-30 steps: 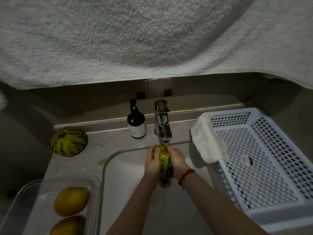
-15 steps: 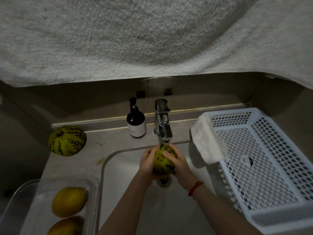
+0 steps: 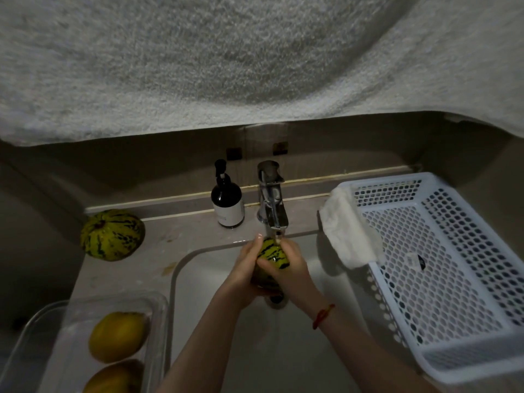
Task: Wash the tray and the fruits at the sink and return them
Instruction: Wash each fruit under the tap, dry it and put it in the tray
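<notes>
Striped melon (image 3: 272,254) directly under faucet (image 3: 271,200), left hand (image 3: 246,269) and right hand (image 3: 292,272) fingers wrapped around it. Rotate slowly under the stream; slippery, keep it low over the sink (image 3: 326,293).

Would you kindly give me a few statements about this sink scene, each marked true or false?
1. Both hands, left hand and right hand, hold a striped melon under the faucet. True.
2. The clear tray holds two yellow fruits. True.
3. The white basket is full of fruit. False: no fruit lies in it.
4. A cloth hangs over the faucet. False: it drapes over the basket's rim.
</notes>
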The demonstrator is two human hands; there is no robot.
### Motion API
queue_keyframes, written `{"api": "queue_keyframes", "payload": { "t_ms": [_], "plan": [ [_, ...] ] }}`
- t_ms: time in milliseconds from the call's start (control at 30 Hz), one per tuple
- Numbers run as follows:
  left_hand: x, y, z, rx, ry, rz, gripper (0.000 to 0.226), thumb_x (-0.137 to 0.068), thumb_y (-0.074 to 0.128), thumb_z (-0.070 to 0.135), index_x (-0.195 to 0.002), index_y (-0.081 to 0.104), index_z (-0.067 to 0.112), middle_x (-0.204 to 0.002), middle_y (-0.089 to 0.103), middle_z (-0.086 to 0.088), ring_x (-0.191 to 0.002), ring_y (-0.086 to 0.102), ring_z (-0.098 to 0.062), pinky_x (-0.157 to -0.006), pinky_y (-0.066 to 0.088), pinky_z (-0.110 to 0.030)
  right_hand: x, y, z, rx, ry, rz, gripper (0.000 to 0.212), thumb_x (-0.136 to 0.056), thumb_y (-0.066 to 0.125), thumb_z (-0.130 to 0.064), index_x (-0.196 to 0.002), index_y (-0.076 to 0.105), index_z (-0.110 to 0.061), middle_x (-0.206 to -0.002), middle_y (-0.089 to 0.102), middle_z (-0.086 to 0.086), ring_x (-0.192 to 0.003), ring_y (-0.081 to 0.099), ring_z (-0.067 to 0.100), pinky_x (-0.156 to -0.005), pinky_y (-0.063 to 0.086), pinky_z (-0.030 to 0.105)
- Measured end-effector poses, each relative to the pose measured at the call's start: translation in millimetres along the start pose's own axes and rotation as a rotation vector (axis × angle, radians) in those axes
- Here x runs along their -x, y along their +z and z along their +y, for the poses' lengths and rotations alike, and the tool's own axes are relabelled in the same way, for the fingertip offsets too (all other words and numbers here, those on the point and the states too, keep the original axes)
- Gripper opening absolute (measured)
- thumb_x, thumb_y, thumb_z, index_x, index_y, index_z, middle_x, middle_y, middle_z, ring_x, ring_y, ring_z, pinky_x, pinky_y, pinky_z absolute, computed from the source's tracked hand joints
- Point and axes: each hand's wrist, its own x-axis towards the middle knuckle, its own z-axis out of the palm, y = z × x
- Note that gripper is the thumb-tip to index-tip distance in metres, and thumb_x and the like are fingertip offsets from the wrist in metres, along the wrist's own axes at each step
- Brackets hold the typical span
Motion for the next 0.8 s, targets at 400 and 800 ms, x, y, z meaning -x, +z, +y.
{"api": "queue_keyframes", "payload": {
  "t_ms": [400,800],
  "plan": [
    [-17.1,12.4,-2.5,-0.022,-0.138,0.230,0.063,-0.093,0.027,0.060,-0.115,0.059,0.010,-0.098,0.066,-0.020,-0.084,0.065,-0.033,-0.048,0.051,-0.026,-17.6,-14.4,4.1,-0.566,0.381,-0.122,0.021,-0.089,0.061,-0.028,-0.106,0.065,-0.017,-0.107,0.066,0.016,-0.095,0.067,0.028,-0.078,0.056,0.037],
    [-9.4,8.8,-16.5,-0.256,0.414,0.103,0.020,-0.090,0.060,0.026,-0.109,0.059,0.030,-0.105,0.064,-0.001,-0.094,0.064,-0.016,-0.068,0.055,-0.024,-25.5,-1.7,-5.9,-0.276,0.490,-0.037,0.024,-0.100,0.035,-0.039,-0.093,0.056,-0.030,-0.107,0.059,0.011,-0.100,0.059,0.027,-0.092,0.049,0.043]
  ]
}}
